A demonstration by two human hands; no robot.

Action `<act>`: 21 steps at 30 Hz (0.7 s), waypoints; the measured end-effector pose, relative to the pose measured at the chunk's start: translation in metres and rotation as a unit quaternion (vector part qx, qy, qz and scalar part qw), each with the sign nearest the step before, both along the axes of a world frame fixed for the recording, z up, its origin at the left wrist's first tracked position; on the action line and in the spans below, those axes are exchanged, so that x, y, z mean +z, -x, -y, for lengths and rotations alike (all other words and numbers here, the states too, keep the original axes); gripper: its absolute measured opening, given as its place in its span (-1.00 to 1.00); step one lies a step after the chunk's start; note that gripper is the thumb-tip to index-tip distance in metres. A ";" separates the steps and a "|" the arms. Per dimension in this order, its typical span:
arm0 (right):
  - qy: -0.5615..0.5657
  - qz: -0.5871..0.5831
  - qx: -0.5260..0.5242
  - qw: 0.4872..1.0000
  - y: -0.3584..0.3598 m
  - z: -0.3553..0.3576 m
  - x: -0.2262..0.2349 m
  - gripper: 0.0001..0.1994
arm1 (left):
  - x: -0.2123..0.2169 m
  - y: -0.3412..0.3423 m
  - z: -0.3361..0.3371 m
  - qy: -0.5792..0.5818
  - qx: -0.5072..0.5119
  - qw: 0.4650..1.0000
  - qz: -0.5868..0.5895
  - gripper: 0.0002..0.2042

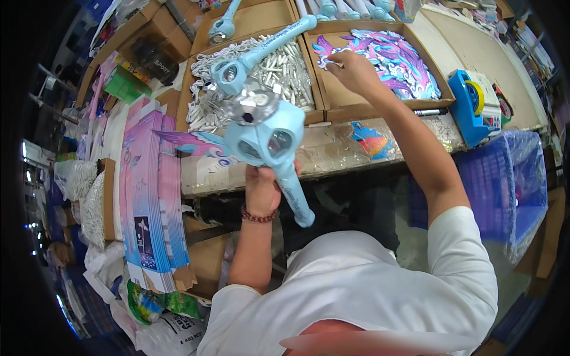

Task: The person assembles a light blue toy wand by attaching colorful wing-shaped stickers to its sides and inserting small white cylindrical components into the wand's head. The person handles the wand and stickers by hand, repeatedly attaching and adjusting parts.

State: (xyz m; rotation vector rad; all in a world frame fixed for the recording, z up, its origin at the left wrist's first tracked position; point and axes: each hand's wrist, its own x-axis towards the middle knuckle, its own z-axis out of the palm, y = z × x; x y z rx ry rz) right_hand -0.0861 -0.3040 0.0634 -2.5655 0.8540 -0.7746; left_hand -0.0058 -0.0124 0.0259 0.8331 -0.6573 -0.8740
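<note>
My left hand (263,187) is closed round a light blue toy wand (289,133) above the table's near edge. Its rounded head has oval windows and a clear faceted top, and its handle slants down to the right. A purple and blue wing (199,142) sticks out from the left side of that head; the other side shows none. My right hand (356,72) reaches into a shallow cardboard box, fingers pinched on a wing-shaped piece (322,48) at its left end. Many similar wing pieces (395,62) are heaped beside that hand. The fingertips are partly hidden.
A second blue wand (261,52) lies across a box of white cords (205,62). Right of the boxes stands a blue tape dispenser (466,110), near a marker pen (430,111). Printed pink-blue cardboard (148,178) is stacked at left. A plastic-lined purple crate (484,184) sits at right.
</note>
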 end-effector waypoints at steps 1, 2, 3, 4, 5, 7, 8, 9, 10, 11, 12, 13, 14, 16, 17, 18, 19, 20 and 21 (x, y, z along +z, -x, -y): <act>0.023 -0.052 -0.013 0.998 -0.008 0.015 -0.008 -0.67 | -0.001 0.003 -0.001 -0.016 -0.008 0.999 -0.028 -0.18; 0.045 -0.103 -0.024 0.993 -0.016 0.025 -0.013 -0.67 | -0.007 0.003 -0.001 0.001 -0.010 0.999 -0.031 -0.30; 0.068 -0.154 -0.032 0.985 -0.023 0.033 -0.020 -0.67 | -0.011 0.005 -0.002 -0.027 -0.007 0.999 -0.042 -0.36; 0.061 -0.192 -0.037 0.979 -0.028 0.043 -0.030 -0.67 | -0.016 0.007 -0.003 -0.055 0.000 0.997 -0.055 -0.42; 0.055 -0.229 -0.039 0.971 -0.033 0.053 -0.040 -0.67 | -0.026 0.007 -0.002 -0.042 -0.001 0.997 -0.065 -0.49; 0.069 -0.259 -0.019 0.963 -0.038 0.068 -0.052 -0.69 | -0.027 0.007 -0.002 -0.085 0.021 0.994 -0.062 -0.49; 0.087 -0.249 -0.004 0.965 -0.039 0.073 -0.056 -0.71 | -0.026 0.006 -0.001 -0.093 0.018 0.994 -0.049 -0.49; 0.099 -0.247 0.002 0.964 -0.041 0.076 -0.058 -0.72 | -0.025 0.006 0.000 -0.095 0.025 0.994 -0.050 -0.47; 0.111 -0.246 0.006 0.963 -0.044 0.079 -0.060 -0.74 | -0.030 0.006 0.003 -0.096 0.051 0.994 -0.020 -0.43; 0.122 -0.244 0.008 0.962 -0.047 0.081 -0.064 -0.75 | -0.029 0.007 0.002 -0.094 0.054 0.994 -0.025 -0.41; 0.133 -0.239 0.001 0.962 -0.050 0.078 -0.063 -0.76 | -0.024 0.008 0.001 -0.092 0.056 0.994 -0.029 -0.39; 0.143 -0.233 -0.008 0.962 -0.050 0.074 -0.062 -0.77 | -0.027 0.007 0.001 -0.095 0.065 0.993 -0.014 -0.39; 0.153 -0.228 -0.018 0.961 -0.049 0.071 -0.062 -0.77 | -0.031 0.004 0.002 -0.098 0.074 0.993 0.001 -0.38; 0.094 -0.166 -0.056 0.980 -0.040 0.062 -0.043 -0.80 | -0.031 0.001 0.000 -0.105 0.085 0.991 0.004 -0.38; 0.064 -0.135 -0.075 0.986 -0.032 0.060 -0.033 -0.82 | -0.027 0.000 0.000 -0.109 0.084 0.990 -0.007 -0.38; -0.012 -0.051 -0.054 0.997 -0.013 0.069 -0.026 -0.78 | -0.023 -0.001 0.001 -0.111 0.075 0.991 -0.016 -0.38; -0.206 0.133 -0.074 0.967 -0.004 0.070 -0.023 -0.77 | -0.022 -0.004 0.003 -0.108 0.069 0.992 -0.012 -0.40; -0.385 0.307 -0.088 0.866 0.004 0.068 -0.022 -0.75 | -0.019 -0.006 0.004 -0.104 0.070 0.992 -0.020 -0.40; -0.428 0.377 -0.091 0.816 0.013 0.060 -0.019 -0.74 | -0.016 -0.006 0.006 -0.100 0.070 0.992 -0.027 -0.40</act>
